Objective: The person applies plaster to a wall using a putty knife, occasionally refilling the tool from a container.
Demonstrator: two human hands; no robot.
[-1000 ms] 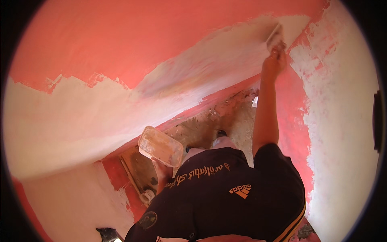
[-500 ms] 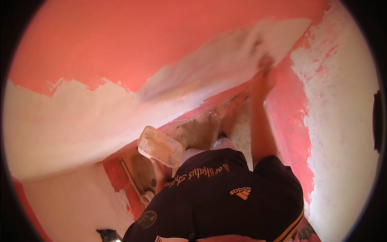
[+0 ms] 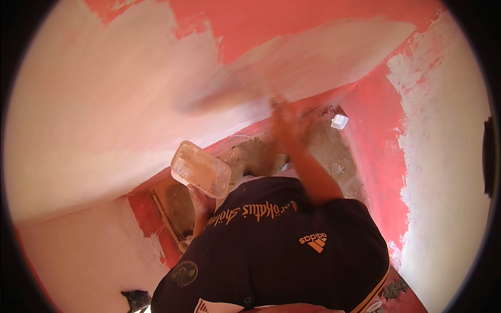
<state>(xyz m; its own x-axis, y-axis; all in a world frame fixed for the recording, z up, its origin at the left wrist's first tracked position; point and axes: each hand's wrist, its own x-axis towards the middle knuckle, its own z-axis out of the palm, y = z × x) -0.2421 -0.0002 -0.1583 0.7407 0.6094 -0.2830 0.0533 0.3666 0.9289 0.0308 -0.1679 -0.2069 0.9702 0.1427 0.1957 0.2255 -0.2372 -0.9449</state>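
Note:
My left hand [image 3: 199, 201] grips a rectangular plastic tub [image 3: 200, 168] from below and the side. The tub's inside is smeared with a pale, pinkish coating. My right arm reaches out toward the wall ahead. At its end my right hand [image 3: 284, 113] is smeared by motion, so its fingers and anything in them cannot be made out. The wall's pale coating [image 3: 120, 104] spreads over the left and lower part, next to bare pink paint [image 3: 292, 21]. A blurred dark streak lies on the wall to the left of the hand.
A small white box [image 3: 339, 121] lies on the dirty floor [image 3: 334, 154] near the corner. The right-hand wall [image 3: 449, 156] is partly coated, with a ragged pink strip beside it. A long stick [image 3: 164, 219] leans at the lower left, and a dark crumpled thing [image 3: 136, 300] sits below.
My right hand has swept left and a little downward from near the corner. The tub stays in my left hand. The view has shifted, bringing more coated wall and the white box into sight.

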